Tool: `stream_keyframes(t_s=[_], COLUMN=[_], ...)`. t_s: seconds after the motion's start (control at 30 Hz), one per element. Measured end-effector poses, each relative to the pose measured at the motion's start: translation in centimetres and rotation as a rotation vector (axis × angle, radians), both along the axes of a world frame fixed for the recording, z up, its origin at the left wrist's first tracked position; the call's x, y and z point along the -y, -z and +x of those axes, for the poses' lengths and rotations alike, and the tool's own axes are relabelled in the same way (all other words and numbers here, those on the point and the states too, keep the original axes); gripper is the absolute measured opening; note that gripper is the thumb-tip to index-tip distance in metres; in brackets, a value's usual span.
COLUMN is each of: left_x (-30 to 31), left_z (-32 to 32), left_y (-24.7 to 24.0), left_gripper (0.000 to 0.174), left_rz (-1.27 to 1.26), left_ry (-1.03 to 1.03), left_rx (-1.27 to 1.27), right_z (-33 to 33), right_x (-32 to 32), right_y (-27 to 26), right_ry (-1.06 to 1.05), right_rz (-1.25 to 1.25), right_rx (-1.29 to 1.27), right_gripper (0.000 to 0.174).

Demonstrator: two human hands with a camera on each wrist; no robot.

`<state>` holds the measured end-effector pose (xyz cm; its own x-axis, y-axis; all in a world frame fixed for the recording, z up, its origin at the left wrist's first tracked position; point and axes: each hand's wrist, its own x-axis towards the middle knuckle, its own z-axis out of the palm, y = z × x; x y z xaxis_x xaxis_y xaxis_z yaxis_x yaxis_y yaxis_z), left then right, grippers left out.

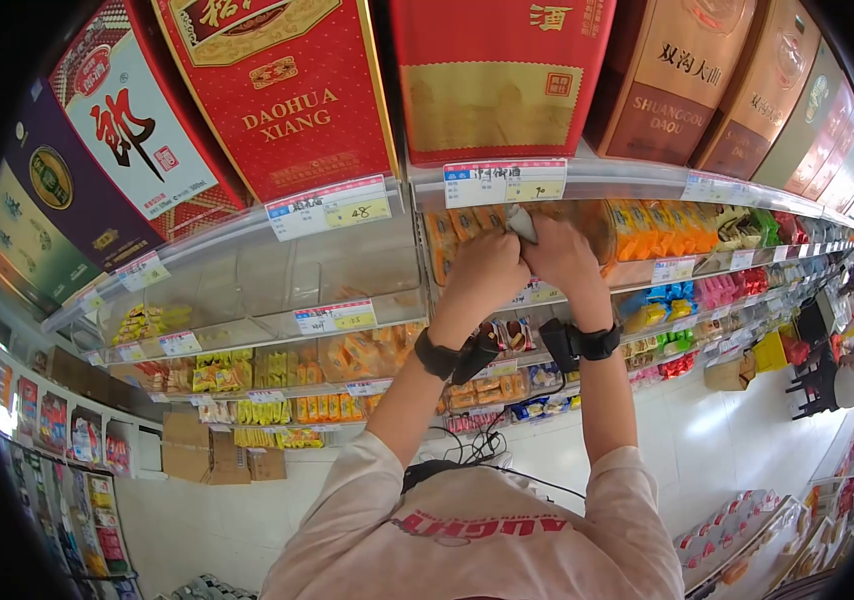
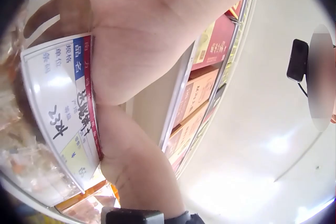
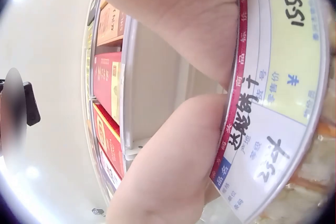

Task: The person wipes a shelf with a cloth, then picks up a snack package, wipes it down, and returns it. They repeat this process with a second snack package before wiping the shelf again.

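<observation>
Both hands meet over a clear bin (image 1: 435,262) of orange-wrapped snacks on the upper shelf. My left hand (image 1: 487,275) and right hand (image 1: 562,262) pinch a small grey piece (image 1: 520,222), cloth-like in look, that pokes up between them. Most of it is hidden by the fingers. In the left wrist view the left palm (image 2: 142,29) hangs over a white price tag (image 2: 58,98) on the bin's front. The right wrist view has the right palm (image 3: 184,19) at the same kind of tag (image 3: 273,92).
Tall boxes, among them a red one (image 1: 497,90), line the shelf above. To the left stands another clear bin (image 1: 317,270); orange packets (image 1: 657,230) fill the one to the right. Lower tiers hold wrapped snacks (image 1: 222,372). Cardboard (image 1: 192,450) lies on the floor.
</observation>
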<state>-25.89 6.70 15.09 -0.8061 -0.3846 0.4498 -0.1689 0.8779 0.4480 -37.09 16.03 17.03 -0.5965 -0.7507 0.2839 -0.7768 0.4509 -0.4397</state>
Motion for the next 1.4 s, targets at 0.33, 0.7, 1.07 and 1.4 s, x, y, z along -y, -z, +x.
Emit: stream_keyframes(t_s=[0.33, 0.7, 1.07, 1.4], left_x=[0.1, 0.5, 0.4, 0.3], left_z=[-0.4, -0.1, 0.1, 0.0], left_y=[0.4, -0.1, -0.3, -0.1], left_gripper=[0.017, 0.016, 0.027, 0.05], left_rz=[-0.016, 0.125, 0.17, 0.091], left_ry=[-0.007, 0.051, 0.048, 0.012], left_rx=[-0.022, 0.083, 0.03, 0.007], right_z=[-0.7, 0.0, -1.9, -1.1], right_x=[-0.1, -0.4, 0.6, -0.1], right_y=[0.5, -0.5, 1.6, 0.6], right_ry=[-0.067, -0.025, -0.111, -0.207], right_rz=[-0.108, 0.031, -0.04, -0.237], right_rx=[0.051, 0.066, 0.121, 0.09], right_gripper=[0.028, 0.03, 0.029, 0.039])
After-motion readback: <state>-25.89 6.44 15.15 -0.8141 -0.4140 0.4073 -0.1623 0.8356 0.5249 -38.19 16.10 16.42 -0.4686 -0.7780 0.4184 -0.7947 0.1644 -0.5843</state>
